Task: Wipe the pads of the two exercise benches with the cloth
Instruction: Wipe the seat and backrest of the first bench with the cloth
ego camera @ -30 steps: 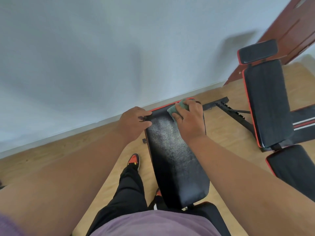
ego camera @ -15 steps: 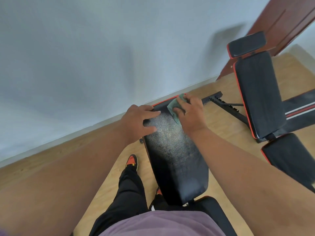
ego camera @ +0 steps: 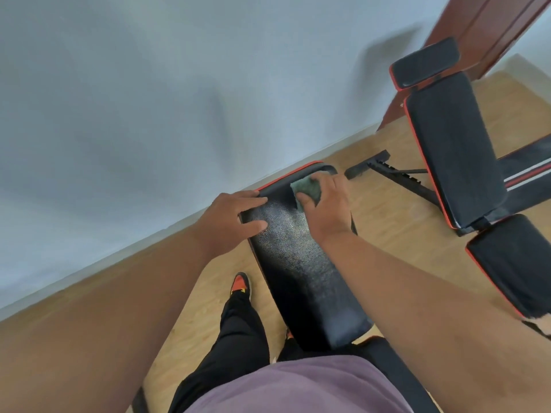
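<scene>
A long black back pad with red edging (ego camera: 301,263) runs away from me between my legs. My right hand (ego camera: 326,207) presses a green cloth (ego camera: 307,189) onto the pad's far end, gripping it. My left hand (ego camera: 231,220) lies flat on the pad's left far corner, fingers spread across the edge. A second bench stands at the right: its black back pad (ego camera: 453,156) is tilted, with a small head pad (ego camera: 425,64) above it and a seat pad (ego camera: 512,263) below.
A pale wall (ego camera: 149,99) with a skirting board runs close behind the near bench. A brown door (ego camera: 483,34) is at the top right. The second bench's black metal frame (ego camera: 396,177) lies on the wooden floor (ego camera: 387,222) between the benches. My shoe (ego camera: 241,286) is left of the pad.
The cloth has stayed under my right hand at the pad's far end, shifting only slightly. My left hand moved from gripping the corner to lying flat on the pad.
</scene>
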